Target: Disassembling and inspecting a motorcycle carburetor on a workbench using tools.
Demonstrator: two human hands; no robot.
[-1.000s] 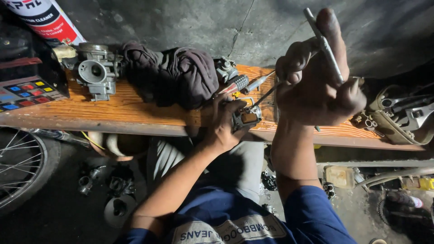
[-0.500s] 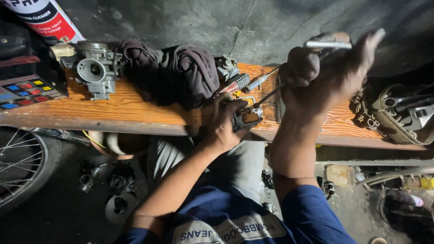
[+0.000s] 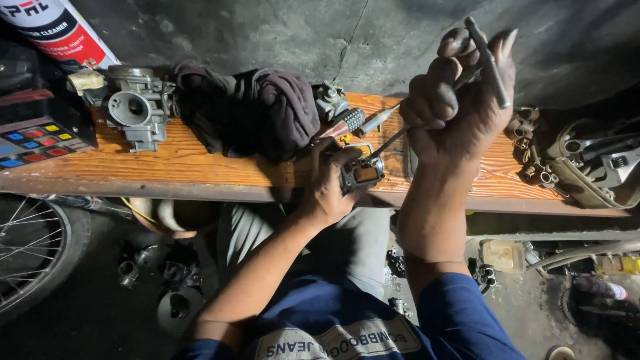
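The left hand (image 3: 327,190) rests at the near edge of the orange-brown wooden tabletop (image 3: 200,163), its fingers (image 3: 340,160) wrapped closed around a small dark metal part with an amber-coloured face (image 3: 362,175), which sits on the plank's front edge right above the person's lap. The right hand (image 3: 460,110) is raised above the tabletop, fingers clenched shut around a slim T-handled metal driver (image 3: 490,63); the crossbar sticks up past the knuckles and the thin shaft slants down and to the left until its tip meets the small dark part by the left thumb. Just behind the part lies a screwdriver with a red-and-black ribbed handle (image 3: 350,122), next to a small grey metal fitting (image 3: 329,100). A crumpled dark brown cloth (image 3: 257,110) is heaped on the middle of the plank, and further left stands a grey cast-metal carburettor body with a round throat (image 3: 137,107). A red-and-white spray can (image 3: 57,30) lies at the upper left corner, and a dark box with coloured squares (image 3: 37,137) sits at the left end. To the right, dull metal engine parts (image 3: 587,160) crowd the end of the plank. Below the left end, a spoked wheel (image 3: 30,253) stands on the floor.
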